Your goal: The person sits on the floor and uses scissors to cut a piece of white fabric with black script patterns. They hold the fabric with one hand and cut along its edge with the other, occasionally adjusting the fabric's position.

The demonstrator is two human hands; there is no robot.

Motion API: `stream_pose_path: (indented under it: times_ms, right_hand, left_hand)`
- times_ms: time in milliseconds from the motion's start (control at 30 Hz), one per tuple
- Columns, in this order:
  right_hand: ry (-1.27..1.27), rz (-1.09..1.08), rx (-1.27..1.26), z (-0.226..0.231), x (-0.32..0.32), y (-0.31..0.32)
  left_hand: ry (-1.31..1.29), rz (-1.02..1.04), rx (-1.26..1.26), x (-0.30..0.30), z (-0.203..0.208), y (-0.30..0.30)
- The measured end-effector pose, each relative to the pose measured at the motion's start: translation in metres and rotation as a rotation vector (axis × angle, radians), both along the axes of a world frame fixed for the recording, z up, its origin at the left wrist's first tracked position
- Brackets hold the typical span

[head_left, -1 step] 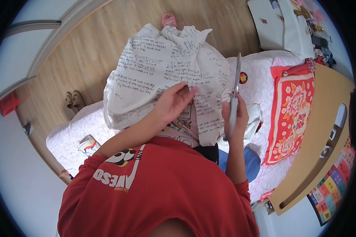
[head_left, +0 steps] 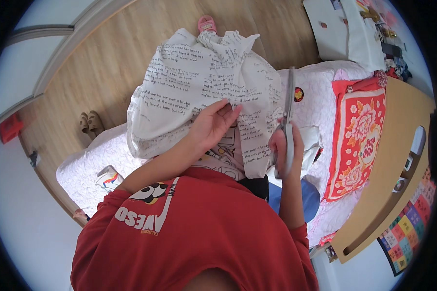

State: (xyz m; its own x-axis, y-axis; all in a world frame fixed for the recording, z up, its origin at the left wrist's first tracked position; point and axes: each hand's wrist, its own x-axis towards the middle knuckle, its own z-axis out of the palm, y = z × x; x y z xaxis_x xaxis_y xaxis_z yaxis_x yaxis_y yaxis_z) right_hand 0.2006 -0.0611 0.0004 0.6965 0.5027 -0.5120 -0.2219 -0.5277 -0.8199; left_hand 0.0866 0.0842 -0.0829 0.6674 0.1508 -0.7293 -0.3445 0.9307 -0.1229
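Over the white quilted bed [head_left: 320, 104] you sit on, your left hand [head_left: 211, 127] presses spread fingers on the bunched white script-printed cloth [head_left: 199, 82], your right hand [head_left: 284, 145] clasps upright scissors [head_left: 289, 109] at the cloth's right edge, wooden floor [head_left: 102, 63] beyond.

Home bedroom: quilted pink bed [head_left: 320, 111], red floral pillow [head_left: 357, 140], wooden headboard [head_left: 398, 160], slippers [head_left: 91, 123] on wood floor [head_left: 107, 63].
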Motion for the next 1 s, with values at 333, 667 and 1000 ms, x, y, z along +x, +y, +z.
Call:
stream_pose_path:
  times_ms: [333,667,1000]
  right_hand:
    - [0.575,0.156,0.14,0.012,-0.05,-0.032]
    - [0.428,0.102,-0.012,0.011,-0.079,-0.012]
    - [0.388,-0.02,-0.026,0.014,-0.088,0.016]
  left_hand:
    - [-0.119,-0.011,0.161,0.002,0.011,-0.01]
    - [-0.147,-0.028,0.18,-0.003,0.013,-0.015]
    - [-0.176,0.006,0.239,-0.005,0.017,-0.017]
